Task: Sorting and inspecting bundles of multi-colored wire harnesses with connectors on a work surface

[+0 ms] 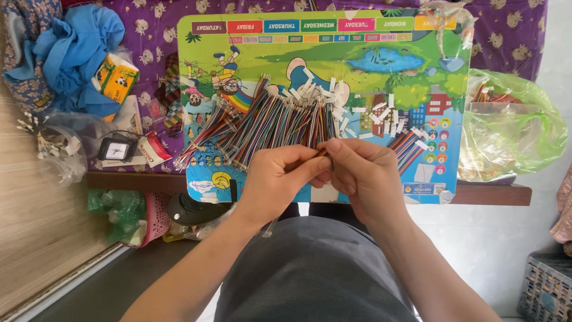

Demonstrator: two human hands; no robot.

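Note:
My left hand (280, 179) and my right hand (364, 173) meet at the near edge of a colourful cartoon board (333, 53). Both pinch the same small bundle of multicoloured wires (323, 153) between thumbs and fingertips. Just beyond the hands, a wide heap of multicoloured wire harnesses (268, 122) lies across the board. Small white plastic connectors (381, 116) are scattered to the right of it. A smaller wire bundle (408, 146) rests by my right hand. My lap in grey cloth is below.
A green plastic bag (512, 128) holding more wires sits at the right. At the left are blue cloth (74, 50), a tissue pack (114, 74), a clear bag of parts (56, 149) and a small black device (116, 149). A pink basket (156, 217) stands under the bench edge.

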